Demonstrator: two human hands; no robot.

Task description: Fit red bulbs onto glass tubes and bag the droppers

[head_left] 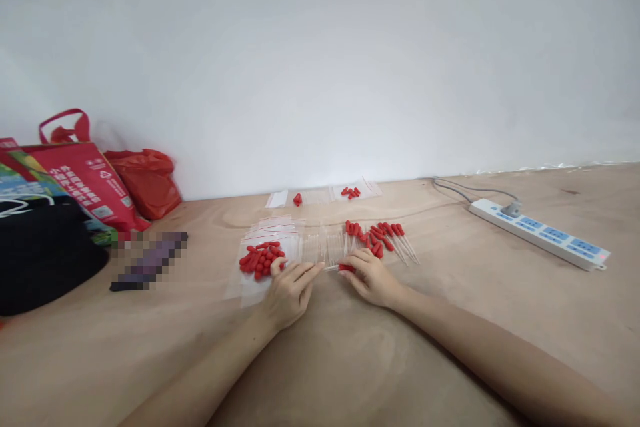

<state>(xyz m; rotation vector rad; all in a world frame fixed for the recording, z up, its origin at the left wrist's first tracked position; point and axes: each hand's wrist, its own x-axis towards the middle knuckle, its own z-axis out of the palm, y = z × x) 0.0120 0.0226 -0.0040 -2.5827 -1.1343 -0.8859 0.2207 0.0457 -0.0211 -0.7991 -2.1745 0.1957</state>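
Here was a broad wooden table [450,360] with the work, by the look of it, somewhere in its middle stretch: clear zip bags [274,225] lay overlapped left of centre, and right in front of them the two hands worked close together. The left hand [293,293] had its fingers stretched forward and nearly together, their tips at the pale end of a stick, though whether they truly pinched it I could not tell; the right hand [371,279] was curled nearly closed, thumb and fingers around the red end. On to the tally! To the right lay a loose fan of red-tipped sticks [399,235], which looked like the finished share; on the bags at left sat a generous heap of loose red tips [261,260], and between the two a row of bare sticks [313,250], so plenty seemed left (an exact count was beyond this view). And the star of the moment, the held red-tipped stick [332,268], was between the hands, just on the near side of that row: its long axis ran left to right, almost level across the person's front, with the bare end pointing left and the smallest piece here, its red tip [345,267], pointing right.
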